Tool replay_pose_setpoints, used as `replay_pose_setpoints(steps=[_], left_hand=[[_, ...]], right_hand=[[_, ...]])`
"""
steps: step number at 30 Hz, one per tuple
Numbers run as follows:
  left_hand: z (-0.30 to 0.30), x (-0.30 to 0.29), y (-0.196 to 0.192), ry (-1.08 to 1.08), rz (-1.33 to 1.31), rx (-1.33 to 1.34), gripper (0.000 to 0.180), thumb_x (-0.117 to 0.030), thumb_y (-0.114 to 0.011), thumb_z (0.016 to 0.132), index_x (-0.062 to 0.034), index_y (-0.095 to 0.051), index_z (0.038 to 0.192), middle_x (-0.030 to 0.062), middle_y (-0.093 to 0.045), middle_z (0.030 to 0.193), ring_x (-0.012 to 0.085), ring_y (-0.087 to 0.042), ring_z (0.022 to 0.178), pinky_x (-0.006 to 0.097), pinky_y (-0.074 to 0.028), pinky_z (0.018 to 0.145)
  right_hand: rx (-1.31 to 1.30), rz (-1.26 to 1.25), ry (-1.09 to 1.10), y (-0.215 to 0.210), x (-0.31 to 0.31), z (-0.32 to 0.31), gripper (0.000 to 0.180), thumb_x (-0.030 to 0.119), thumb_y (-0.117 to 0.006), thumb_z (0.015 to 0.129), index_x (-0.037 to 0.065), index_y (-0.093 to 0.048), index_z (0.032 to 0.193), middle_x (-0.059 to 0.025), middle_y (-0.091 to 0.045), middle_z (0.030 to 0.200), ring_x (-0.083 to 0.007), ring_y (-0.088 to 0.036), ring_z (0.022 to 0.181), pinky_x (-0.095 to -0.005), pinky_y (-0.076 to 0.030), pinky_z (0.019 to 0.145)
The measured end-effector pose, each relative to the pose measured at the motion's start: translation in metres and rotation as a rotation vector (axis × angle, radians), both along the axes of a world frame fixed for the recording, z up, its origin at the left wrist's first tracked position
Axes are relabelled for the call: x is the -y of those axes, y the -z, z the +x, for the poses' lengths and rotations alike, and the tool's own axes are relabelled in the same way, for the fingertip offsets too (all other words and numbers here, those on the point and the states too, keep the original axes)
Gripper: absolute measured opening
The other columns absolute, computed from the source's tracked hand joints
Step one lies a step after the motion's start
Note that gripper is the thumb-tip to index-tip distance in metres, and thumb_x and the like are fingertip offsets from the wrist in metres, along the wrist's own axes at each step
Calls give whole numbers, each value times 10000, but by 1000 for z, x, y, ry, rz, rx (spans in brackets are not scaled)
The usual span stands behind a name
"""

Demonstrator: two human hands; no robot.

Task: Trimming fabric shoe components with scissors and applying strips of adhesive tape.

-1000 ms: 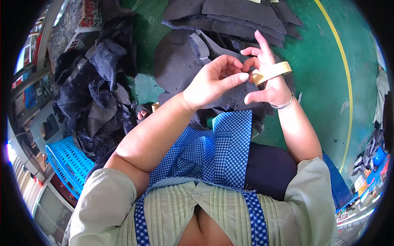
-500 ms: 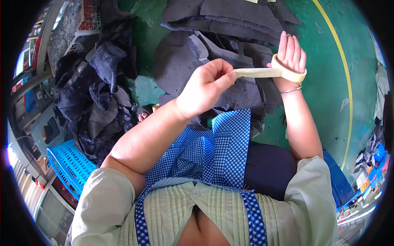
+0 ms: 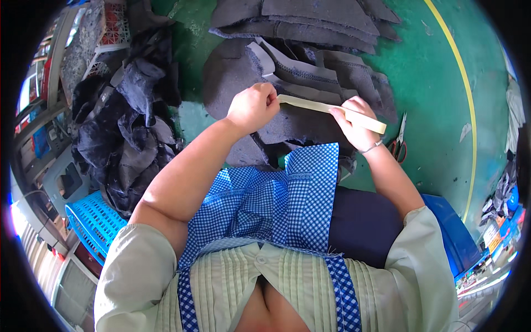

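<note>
My left hand [image 3: 253, 106] pinches the free end of a cream tape strip [image 3: 310, 104]. The strip runs right to a roll of tape [image 3: 362, 120] gripped in my right hand [image 3: 354, 124], which wears a thin bracelet at the wrist. Both hands hover above dark grey felt-like fabric pieces [image 3: 293, 72] piled on the green floor [image 3: 437, 83]. A blue checked apron [image 3: 276, 193] covers my lap just below the hands.
A heap of dark navy garments [image 3: 127, 122] lies at the left, beside a blue plastic basket [image 3: 91, 221]. Scissors [image 3: 399, 141] rest on the floor right of my right wrist. A yellow line [image 3: 464, 94] curves across the floor. A blue crate [image 3: 451, 232] sits by my right elbow.
The hands have lowered toward the fabric and spread apart, drawing out a longer stretch of tape from the roll.
</note>
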State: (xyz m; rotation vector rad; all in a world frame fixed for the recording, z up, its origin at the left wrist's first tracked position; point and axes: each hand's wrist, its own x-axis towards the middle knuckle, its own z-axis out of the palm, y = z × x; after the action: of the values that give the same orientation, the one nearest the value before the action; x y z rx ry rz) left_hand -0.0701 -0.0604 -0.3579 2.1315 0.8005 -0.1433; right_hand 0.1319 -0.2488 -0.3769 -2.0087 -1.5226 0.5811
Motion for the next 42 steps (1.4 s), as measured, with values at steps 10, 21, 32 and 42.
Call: replay_pose_setpoints(steps=[10,21,32,42], left_hand=[[0,23,36,99,425,335,309,-84,-690,644,-57,-512,895,122,-582,917,327,-591,866,426,-493,728],[-29,18,45,748,206,-201,903,-487,-673,754,-187,-223,1476,2,-132,1563,188,-111,1441,502,-114,1149],[-49,-24,16,684,410,-178,900,-206,-749,666,-128,-288,1436,79,-184,1539,243,-238,1399,446,-286,1088],[-47,-57,-31,295,387,40,911,-38,-731,554,-106,-371,1388,161,-463,1332,335,-459,1221,426,-383,1026]], right_hand=[[201,-281,91,66,-12,-11,254,316,-682,756,78,-629,686,-99,-609,765,-300,-597,781,-433,-477,681],[265,-454,-496,47,-35,78,351,356,-676,787,29,-581,706,-137,-562,706,-313,-586,737,-416,-476,694],[268,31,-448,22,-19,-38,130,121,-569,743,15,-605,809,-177,-534,1268,-319,-524,1170,-424,-445,929],[-23,489,-127,-98,-74,5,136,83,-620,703,66,-587,834,-79,-621,788,-251,-610,728,-362,-497,667]])
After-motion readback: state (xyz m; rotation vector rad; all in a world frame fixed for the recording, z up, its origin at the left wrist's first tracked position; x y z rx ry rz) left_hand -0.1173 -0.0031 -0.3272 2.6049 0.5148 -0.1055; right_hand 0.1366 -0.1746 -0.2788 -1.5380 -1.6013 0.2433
